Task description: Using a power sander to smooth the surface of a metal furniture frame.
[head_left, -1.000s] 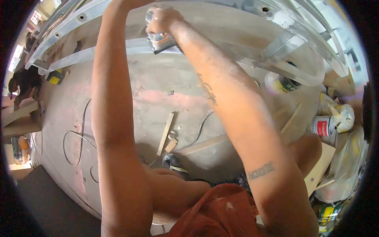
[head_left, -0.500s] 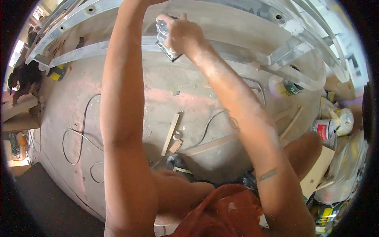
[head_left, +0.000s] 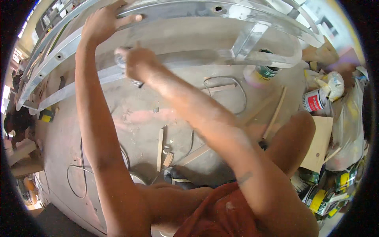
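Note:
A pale grey-white frame (head_left: 252, 37) of long rails and a cross piece stands in front of me, above a dusty concrete floor. My left hand (head_left: 103, 21) lies on the upper rail (head_left: 185, 8), fingers spread over it. My right hand (head_left: 136, 63) is closed around a small grey block (head_left: 136, 82), probably a sanding pad, pressed against the lower rail (head_left: 75, 85). It is blurred by motion. Both forearms rise from the bottom edge. My bent knee (head_left: 294, 134) shows at the right.
On the floor lie thin wooden strips (head_left: 160, 148), a looped cable (head_left: 79, 177) and a wire loop (head_left: 225, 81). A tub with a green label (head_left: 262, 73), a red-and-white can (head_left: 314, 100), crumpled bags, a plywood board (head_left: 318, 144) and several tins stand at the right.
My right hand with the pad has slid left and down along the lower rail. My left hand has stayed on the upper rail. The view has tilted slightly.

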Demonstrator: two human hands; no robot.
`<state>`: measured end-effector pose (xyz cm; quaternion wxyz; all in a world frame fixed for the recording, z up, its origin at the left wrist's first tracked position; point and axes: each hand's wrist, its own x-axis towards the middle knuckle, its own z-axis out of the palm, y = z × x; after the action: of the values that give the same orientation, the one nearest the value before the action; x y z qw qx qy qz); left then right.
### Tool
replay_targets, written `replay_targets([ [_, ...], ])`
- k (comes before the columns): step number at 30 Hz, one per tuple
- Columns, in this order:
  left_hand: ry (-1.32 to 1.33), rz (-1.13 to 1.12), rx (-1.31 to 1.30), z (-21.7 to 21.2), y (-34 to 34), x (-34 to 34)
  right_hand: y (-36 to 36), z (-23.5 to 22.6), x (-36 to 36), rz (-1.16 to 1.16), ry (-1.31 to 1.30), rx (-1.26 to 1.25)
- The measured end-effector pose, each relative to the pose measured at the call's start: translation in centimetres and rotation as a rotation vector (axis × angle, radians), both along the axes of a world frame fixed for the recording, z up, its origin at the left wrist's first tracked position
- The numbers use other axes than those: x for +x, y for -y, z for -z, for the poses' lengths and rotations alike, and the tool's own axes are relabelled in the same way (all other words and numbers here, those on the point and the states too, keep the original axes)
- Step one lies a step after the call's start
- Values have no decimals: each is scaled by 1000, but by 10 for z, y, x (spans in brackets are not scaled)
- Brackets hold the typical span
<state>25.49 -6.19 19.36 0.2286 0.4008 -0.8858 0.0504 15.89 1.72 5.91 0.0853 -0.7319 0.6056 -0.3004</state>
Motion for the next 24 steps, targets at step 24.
replay_targets([
  [24,51,55,8,-10,-42,-72,12,-21,-79,113,-29,123],
])
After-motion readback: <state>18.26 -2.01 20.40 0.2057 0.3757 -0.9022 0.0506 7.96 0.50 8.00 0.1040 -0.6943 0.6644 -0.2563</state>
